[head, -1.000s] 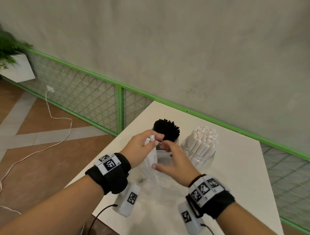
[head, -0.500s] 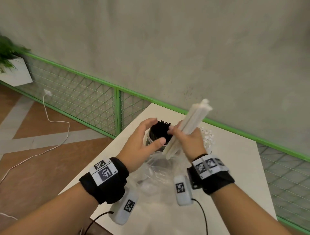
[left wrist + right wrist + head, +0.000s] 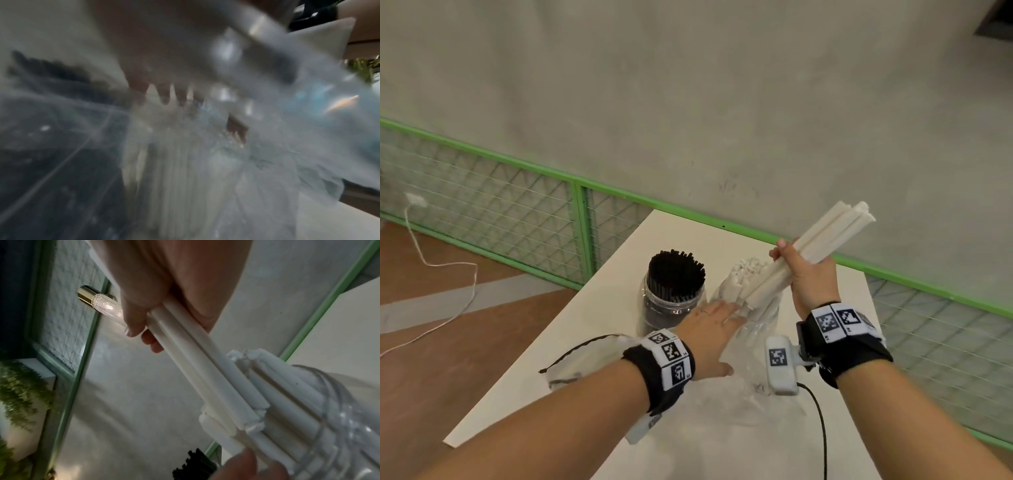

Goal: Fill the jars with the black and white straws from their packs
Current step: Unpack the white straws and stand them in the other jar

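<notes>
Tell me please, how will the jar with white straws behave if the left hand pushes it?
The jar of white straws looks like thin clear plastic, so it is probably light and may slide on the smooth table. Its straws stand well above the rim, and the right hand leans a white bundle in, so it might tip. The left hand could steady it.

The right hand (image 3: 812, 278) is raised above the table with its wrist bent back, fingers and thumb curled round a slanting bundle of white paper-wrapped straws (image 3: 815, 251), and a black wristband with square markers (image 3: 840, 330) wraps its wrist. The left hand (image 3: 710, 329) reaches forward, palm down and low, its fingers (image 3: 726, 308) straight and close together. Both forearms are bare.
</notes>
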The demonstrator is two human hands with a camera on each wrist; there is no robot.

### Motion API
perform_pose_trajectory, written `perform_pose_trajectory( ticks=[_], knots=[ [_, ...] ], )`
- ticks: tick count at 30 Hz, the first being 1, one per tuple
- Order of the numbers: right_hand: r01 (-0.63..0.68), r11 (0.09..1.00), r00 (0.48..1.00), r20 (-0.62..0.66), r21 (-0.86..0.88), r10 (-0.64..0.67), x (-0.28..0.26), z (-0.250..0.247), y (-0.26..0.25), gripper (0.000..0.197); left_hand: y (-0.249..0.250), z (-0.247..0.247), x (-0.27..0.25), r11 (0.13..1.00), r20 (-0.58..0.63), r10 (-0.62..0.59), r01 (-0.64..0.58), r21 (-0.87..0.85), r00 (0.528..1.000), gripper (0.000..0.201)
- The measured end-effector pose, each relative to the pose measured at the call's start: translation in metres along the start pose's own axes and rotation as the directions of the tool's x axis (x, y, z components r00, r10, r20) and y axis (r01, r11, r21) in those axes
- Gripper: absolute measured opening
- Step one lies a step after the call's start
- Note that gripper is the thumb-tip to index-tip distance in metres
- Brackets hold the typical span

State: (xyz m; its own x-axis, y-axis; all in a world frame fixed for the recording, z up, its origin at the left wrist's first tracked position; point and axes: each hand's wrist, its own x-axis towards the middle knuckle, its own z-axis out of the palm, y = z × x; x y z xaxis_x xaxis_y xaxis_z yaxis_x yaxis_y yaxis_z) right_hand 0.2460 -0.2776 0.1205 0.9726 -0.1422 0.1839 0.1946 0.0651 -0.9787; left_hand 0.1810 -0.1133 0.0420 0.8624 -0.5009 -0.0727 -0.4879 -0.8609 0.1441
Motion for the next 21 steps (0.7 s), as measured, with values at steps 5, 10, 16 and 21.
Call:
perform_pose_trajectory(
  ticks=[5,10,16,21],
  knots=[
    [-0.001,1.000,1.000,-0.002,0.022,0.001,0.010,-0.003,0.000,0.022,-0.005,0.005,0.008,1.000,0.063,-0.016,0.016,-0.004,0.998,0.094],
    [-0.026,0.995,0.999,0.050,0.097,0.021,0.008,-0.004,0.007,0.006,-0.009,0.008,0.008,0.998,0.072,0.003,0.002,-0.070,0.997,0.093],
    [-0.023,1.000,0.999,0.032,0.007,0.023,0.014,0.004,0.023,0.005,-0.013,0.011,0.009,0.997,0.053,0.026,-0.022,-0.078,0.998,0.092],
    [0.007,0.999,1.000,-0.010,-0.041,-0.007,0.012,0.001,0.029,0.006,-0.013,0.012,0.009,0.996,0.048,0.029,-0.024,-0.089,0.998,0.091]
  ],
)
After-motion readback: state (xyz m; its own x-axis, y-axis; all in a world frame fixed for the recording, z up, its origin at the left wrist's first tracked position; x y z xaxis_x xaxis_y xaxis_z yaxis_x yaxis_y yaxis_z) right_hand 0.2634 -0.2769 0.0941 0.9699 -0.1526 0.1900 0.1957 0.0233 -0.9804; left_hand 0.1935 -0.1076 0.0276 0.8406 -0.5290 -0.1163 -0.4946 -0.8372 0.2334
